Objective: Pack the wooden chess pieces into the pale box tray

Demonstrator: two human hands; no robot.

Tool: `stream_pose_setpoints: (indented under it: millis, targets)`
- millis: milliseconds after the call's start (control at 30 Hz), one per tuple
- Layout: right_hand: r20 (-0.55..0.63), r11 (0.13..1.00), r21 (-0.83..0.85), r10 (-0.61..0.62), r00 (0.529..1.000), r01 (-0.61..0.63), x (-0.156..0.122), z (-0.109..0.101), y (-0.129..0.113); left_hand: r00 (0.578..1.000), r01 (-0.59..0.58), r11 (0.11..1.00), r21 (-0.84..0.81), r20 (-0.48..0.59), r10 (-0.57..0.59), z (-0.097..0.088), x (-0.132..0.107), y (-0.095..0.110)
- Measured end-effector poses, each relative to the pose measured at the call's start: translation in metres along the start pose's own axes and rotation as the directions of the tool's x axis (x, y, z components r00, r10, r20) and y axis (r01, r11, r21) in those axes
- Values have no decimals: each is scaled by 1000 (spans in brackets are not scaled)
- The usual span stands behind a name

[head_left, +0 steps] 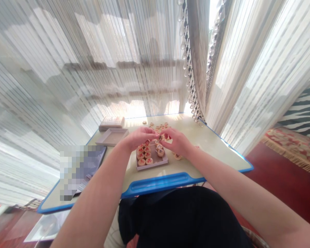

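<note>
Both my hands meet over a small grey tray [164, 161] on the table. The tray holds several round wooden chess pieces [144, 156] with red and dark characters, laid in rows. My left hand [139, 137] and my right hand [177, 141] pinch one round piece [160, 137] between their fingertips, just above the tray's far end. More loose pieces [158, 126] lie scattered on the table beyond the hands, and one piece [178, 157] sits beside my right wrist.
The table [214, 144] is cream with a blue rim and a blue groove at its near edge. An empty grey lid [112, 136] and a flat box [111, 122] stand at the back left. A dark tablet [88, 165] lies at the left. Sheer curtains hang behind.
</note>
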State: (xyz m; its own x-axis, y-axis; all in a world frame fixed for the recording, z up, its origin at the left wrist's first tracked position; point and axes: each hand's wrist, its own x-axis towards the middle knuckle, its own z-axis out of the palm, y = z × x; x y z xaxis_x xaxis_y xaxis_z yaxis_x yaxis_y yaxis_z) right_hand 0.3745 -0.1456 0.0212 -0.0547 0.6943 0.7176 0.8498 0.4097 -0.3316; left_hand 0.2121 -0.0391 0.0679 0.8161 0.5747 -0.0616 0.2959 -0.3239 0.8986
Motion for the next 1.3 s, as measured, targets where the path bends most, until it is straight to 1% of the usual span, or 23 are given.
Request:
stream_pose_setpoints:
  millis: [167,267,367,500,667,733,800,867,933,967,1000,1033,1100,1200,1267,1300]
  targets:
    - [-32,1000,3,-4,999,4,0,-1,-1,999,2,999,-50,47,0,1,-1,0]
    - [-32,1000,-2,14,999,-14,-1,-1,0,997,-6,999,-42,78,10,3,0,-3]
    - [-24,999,-9,31,999,-31,-1,0,0,998,-19,1000,-22,61,20,4,2,-6]
    - [-34,1000,-19,21,999,-21,-1,-1,-1,999,-28,999,-33,42,29,4,3,-5]
    - [-78,999,-35,0,997,-3,-2,-2,-3,996,-48,998,-33,68,50,6,1,0]
    - [-93,999,-46,-10,996,6,-2,-2,-4,997,-47,999,-8,65,48,6,-1,2]
    - [-109,999,-50,-9,994,3,-2,-3,-5,998,-36,998,53,55,33,5,-2,3]
    - [-108,999,-43,0,994,-5,-2,-7,-5,1000,-18,987,161,-10,19,1,-3,2]
    - [-64,1000,-22,-1,998,-1,-2,-12,-7,991,6,955,295,-128,34,-4,-2,0]
    - [-22,1000,-2,-4,1000,4,-3,-14,-9,983,19,934,356,-178,48,-7,-2,-2]
    - [32,1000,24,-9,999,8,-4,-16,-11,977,32,913,406,-204,57,-10,-2,-4]
    - [93,998,54,-14,996,9,-4,-18,-13,978,47,893,447,-204,51,-12,-1,-6]
    - [226,994,112,-26,974,1,-6,-21,-19,986,87,860,503,-166,-3,-15,-1,-8]
    - [415,982,186,-56,908,-24,-6,-23,-28,990,132,820,557,-116,-81,-15,-2,-10]
    - [490,975,213,-54,870,-59,-6,-24,-33,991,131,798,588,-98,-91,-14,-3,-9]
    - [510,974,214,-45,859,-76,-6,-24,-34,992,125,789,601,-89,-89,-13,-3,-8]
